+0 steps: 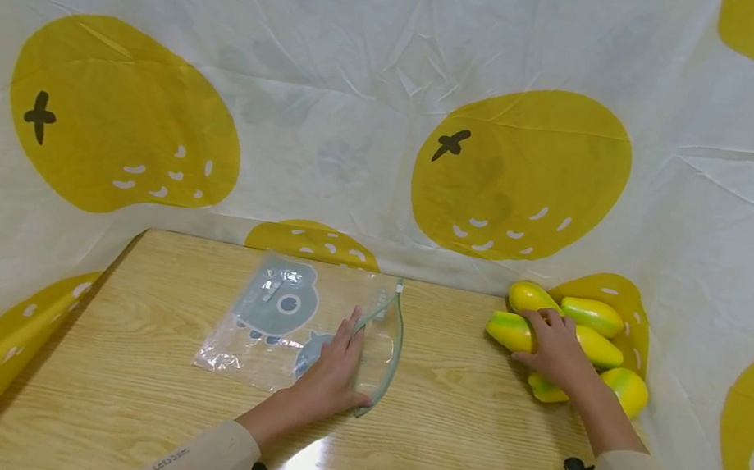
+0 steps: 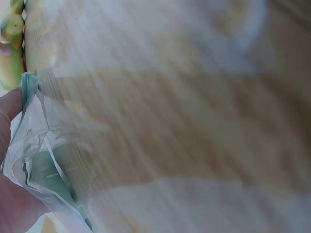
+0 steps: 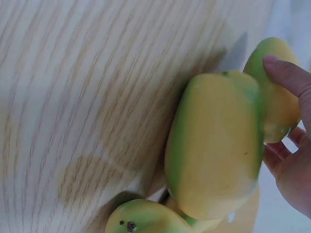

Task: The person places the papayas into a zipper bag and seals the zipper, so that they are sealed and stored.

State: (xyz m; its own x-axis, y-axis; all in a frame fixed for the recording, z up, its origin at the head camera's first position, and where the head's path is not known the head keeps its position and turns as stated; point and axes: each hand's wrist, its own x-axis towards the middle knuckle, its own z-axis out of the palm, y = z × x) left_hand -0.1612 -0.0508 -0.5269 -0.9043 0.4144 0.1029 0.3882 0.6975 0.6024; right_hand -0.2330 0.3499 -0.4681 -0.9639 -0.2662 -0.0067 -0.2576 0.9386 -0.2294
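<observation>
A clear plastic zip bag (image 1: 284,319) with blue-green cartoon prints lies flat, its green-edged mouth gaping to the right. On that mouth rests my left hand (image 1: 332,369), fingers stretched along the upper plastic and thumb at the near corner of the zip strip (image 1: 394,354). The left wrist view shows the thumb against the green strip (image 2: 29,85) and creased plastic beside the fingers. At the far right, my right hand (image 1: 559,353) grips a yellow-green papaya (image 1: 509,330) in a pile. In the right wrist view, thumb and fingers straddle this papaya (image 3: 282,104), behind a larger-looking papaya (image 3: 214,145).
More papayas surround the right hand, among them one at the back (image 1: 533,298), one behind the hand (image 1: 591,315) and one to the right (image 1: 626,389). A white curtain (image 1: 331,152) with yellow fruit prints borders the wooden table (image 1: 124,359).
</observation>
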